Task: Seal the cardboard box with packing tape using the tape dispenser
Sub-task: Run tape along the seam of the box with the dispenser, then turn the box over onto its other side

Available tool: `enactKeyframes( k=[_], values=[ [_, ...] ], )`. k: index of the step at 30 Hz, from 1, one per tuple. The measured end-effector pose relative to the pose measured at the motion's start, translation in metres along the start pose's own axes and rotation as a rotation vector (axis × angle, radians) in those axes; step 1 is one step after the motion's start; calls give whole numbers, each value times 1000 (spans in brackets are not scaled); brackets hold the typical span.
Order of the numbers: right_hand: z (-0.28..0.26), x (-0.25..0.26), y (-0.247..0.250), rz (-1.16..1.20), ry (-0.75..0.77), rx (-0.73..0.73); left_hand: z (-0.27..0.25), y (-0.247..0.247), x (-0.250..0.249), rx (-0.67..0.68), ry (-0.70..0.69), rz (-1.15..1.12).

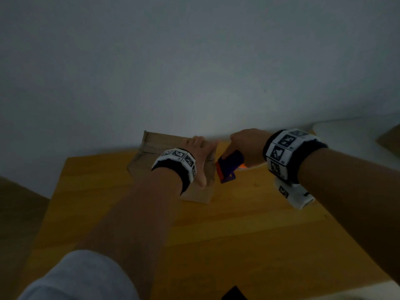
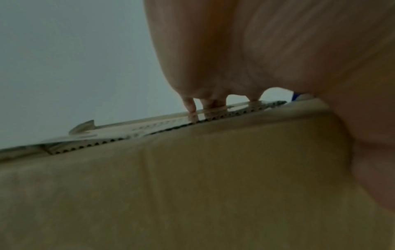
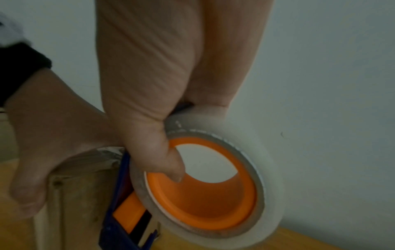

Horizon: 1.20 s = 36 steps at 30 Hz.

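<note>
Seen from above on a wooden table [image 1: 249,224], against a pale wall: a cardboard box [image 1: 140,167] lying toward the far left edge, long axis apparently running from the wall toward the camera, seam of the closed flaps along that same line, corrugated flap edge showing in the left wrist view. Flat on the lid, the left hand [image 1: 200,158], fingers [image 2: 190,104] straight and lightly spread, tips pressing the far flap edge, thumb down the near right side. Just beside the box's right face, the blue-and-orange tape dispenser [image 1: 227,167], gripped by the right hand [image 1: 249,146], fingers curled round the frame, thumb [image 3: 169,162] hooked into the orange core of the clear tape roll [image 3: 252,169]. Dispenser mouth pointed left and down at the box wall, roll trailing right. Best done, by this reading: tape tab anchored firmly on the side wall first, flaps kept pinned shut, then a steady pull up and over along the seam, roll axis square to the line of travel.
</note>
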State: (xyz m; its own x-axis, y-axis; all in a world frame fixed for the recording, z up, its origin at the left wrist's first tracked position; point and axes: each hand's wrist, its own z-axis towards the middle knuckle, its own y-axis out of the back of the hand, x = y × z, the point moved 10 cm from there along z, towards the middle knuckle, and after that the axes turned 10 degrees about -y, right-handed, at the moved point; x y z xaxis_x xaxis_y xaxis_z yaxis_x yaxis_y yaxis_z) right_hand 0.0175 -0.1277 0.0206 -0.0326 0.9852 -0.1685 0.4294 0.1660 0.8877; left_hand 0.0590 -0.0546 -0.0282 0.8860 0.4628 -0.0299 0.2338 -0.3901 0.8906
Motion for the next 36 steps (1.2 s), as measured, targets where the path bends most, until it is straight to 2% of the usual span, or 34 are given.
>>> enactKeyframes(
  k=[5, 13, 16, 18, 20, 24, 28, 31, 34, 36],
  values=[
    [-3, -17, -3, 114, -118, 52, 2, 2, 0, -63, 30, 30],
    [29, -14, -8, 204, -254, -4, 1, 0, 2, -86, 63, 8],
    [31, -26, -28, 238, -347, 89, 0, 0, 0, -98, 53, 14],
    [20, -16, -70, 260, -341, 249, -2, -3, 1, -85, 62, 6],
    [13, -12, -96, 237, -335, 286, 1, -3, 4, -75, 87, 1],
    [11, -31, -80, 226, -334, 204, 2, 5, -2, -62, 191, -36],
    [6, -67, -58, 315, -390, 66, 0, 6, -4, 65, 225, -218],
    [-3, -80, -49, 385, -387, 18, 0, 22, 4, 95, 158, -252],
    [-13, -84, -49, 426, -387, -1, 1, 35, -2, 61, 45, -114],
    [-16, -87, -49, 450, -391, -45, 2, 28, -8, 90, 19, -96]
  ],
)
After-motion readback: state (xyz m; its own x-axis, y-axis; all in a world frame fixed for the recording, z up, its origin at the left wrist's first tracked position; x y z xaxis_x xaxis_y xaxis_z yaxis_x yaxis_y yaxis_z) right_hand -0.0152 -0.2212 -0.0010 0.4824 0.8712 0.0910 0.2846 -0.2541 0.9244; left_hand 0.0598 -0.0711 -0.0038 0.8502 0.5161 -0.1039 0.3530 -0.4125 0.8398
